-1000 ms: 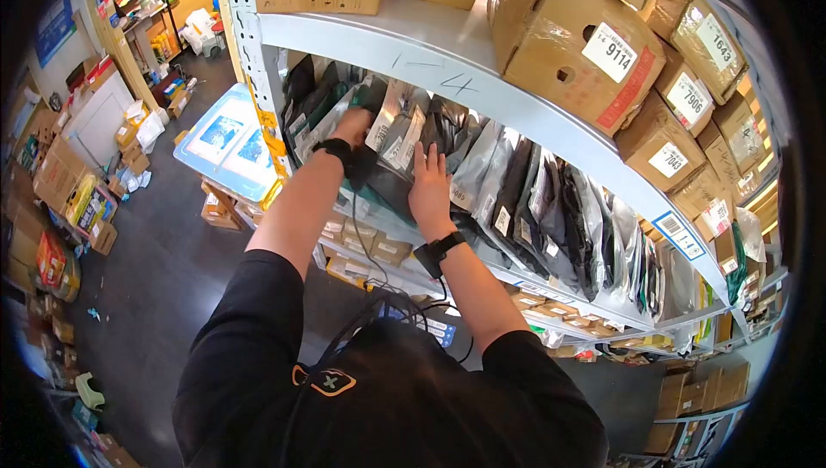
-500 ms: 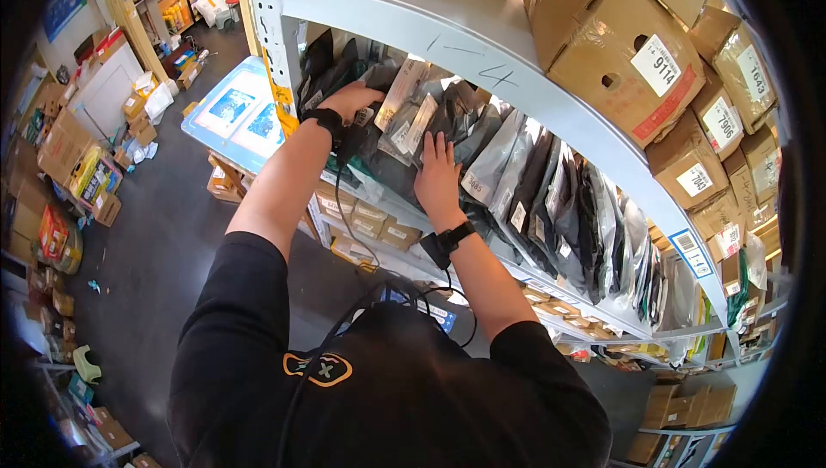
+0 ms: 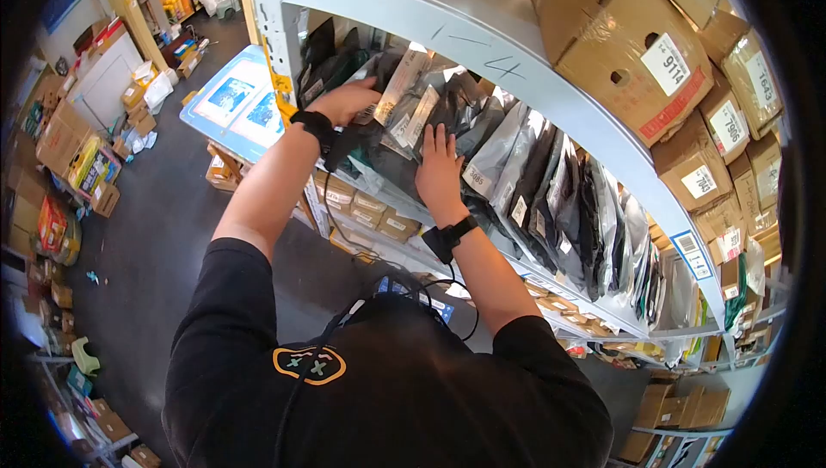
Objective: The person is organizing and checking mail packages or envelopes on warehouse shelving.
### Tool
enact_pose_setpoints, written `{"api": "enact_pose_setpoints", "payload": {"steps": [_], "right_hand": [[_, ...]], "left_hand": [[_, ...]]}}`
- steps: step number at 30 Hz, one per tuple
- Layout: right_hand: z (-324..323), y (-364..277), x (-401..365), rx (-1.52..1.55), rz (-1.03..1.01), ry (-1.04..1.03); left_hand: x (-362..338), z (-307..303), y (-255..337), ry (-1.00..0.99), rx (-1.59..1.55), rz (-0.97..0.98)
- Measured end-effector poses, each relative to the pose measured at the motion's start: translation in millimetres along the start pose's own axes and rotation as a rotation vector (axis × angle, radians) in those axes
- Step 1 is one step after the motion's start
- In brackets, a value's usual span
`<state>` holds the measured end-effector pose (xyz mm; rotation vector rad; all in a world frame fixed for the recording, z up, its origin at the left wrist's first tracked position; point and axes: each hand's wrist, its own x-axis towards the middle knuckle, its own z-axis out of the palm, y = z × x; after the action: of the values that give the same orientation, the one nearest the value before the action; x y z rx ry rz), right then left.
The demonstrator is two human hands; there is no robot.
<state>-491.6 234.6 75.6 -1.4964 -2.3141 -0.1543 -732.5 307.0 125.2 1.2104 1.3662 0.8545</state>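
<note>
Packed bags stand in a row on the grey shelf (image 3: 413,12), many of them dark plastic with white labels. My left hand (image 3: 346,101) is at the row's left part, its fingers stretched toward a dark bag's labelled edge; no bag is visibly gripped. My right hand (image 3: 440,174) lies with its fingers apart against a dark bag (image 3: 397,167). Between the two hands, a long pale label strip (image 3: 403,85) and a second labelled strip (image 3: 417,120) lean among the bags. Just right of my right hand is a grey bag (image 3: 495,158) labelled 3685.
Labelled cardboard boxes (image 3: 637,55) stand on the shelf above, at the right. Smaller boxes (image 3: 370,217) sit on the level below. A blue-and-white table (image 3: 215,120) adjoins the shelf's left post. Cables (image 3: 344,231) hang from my wrists. Packages line the floor at left.
My left hand has drawn slightly back from between the bags, and its fingers show more. My right hand stays on the dark bag. The view has shifted a little.
</note>
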Motion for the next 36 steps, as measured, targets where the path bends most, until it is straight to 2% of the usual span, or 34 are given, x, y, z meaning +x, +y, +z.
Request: {"api": "enact_pose_setpoints", "payload": {"steps": [1,3,6,9,10,13,14,17,18,21,22,25,26,29,30,32,36], "right_hand": [[2.7,0.0,0.6,0.014,0.003,0.013],[5.4,0.8,0.4,0.034,0.015,0.038],[-5.4,-0.4,0.3,0.049,0.031,-0.022],[-9.8,2.2,-0.7,0.076,0.031,-0.035],[-8.9,3.7,-0.8,0.088,0.032,-0.034],[0.9,11.6,1.1,0.09,0.0,0.004],[2.2,14.0,-0.1,0.091,0.001,-0.011],[-7.3,7.8,-1.2,0.082,-0.003,-0.047],[-6.5,7.9,-1.4,0.071,-0.003,-0.05],[-7.2,5.8,-2.7,0.047,-0.008,-0.058],[-8.7,4.4,-3.4,0.039,-0.012,-0.062],[-14.6,-0.3,-3.2,-0.013,-0.027,-0.088],[-15.9,-1.6,-3.1,-0.034,-0.031,-0.1],[-9.7,0.7,-2.1,-0.123,-0.076,-0.079],[-15.2,-4.4,-1.7,-0.045,-0.094,-0.061],[-36.3,-24.8,-3.1,0.11,-0.126,-0.027],[-41.9,-57.3,6.2,0.051,-0.072,-0.096]], "left_hand": [[-6.4,12.4,2.3,-0.025,-0.144,0.011],[10.7,16.9,-9.1,0.024,0.031,0.079],[-49.9,31.4,41.0,-0.058,0.088,0.107],[-16.3,40.7,9.6,-0.151,-0.275,0.195],[-7.5,42.4,3.4,-0.148,-0.269,0.238],[4.0,35.1,-4.4,-0.048,-0.107,0.224],[4.0,20.9,-5.6,0.028,0.256,0.264],[-28.0,0.6,18.1,0.104,0.378,0.093],[-57.2,0.2,31.0,0.097,0.214,0.063],[-66.6,-18.4,25.0,0.11,0.338,0.152],[-43.2,-26.8,1.6,0.208,0.489,0.303],[-33.5,-28.5,-24.0,0.283,0.24,0.443],[-32.2,-27.7,-28.3,0.299,0.282,0.451],[-61.8,-17.9,-8.1,0.215,-0.057,0.209],[-70.7,-13.1,-1.2,0.211,-0.208,0.186],[-77.0,-9.4,-0.6,0.185,-0.36,0.21],[-86.6,-2.9,-9.7,0.193,-0.506,0.292]]}}
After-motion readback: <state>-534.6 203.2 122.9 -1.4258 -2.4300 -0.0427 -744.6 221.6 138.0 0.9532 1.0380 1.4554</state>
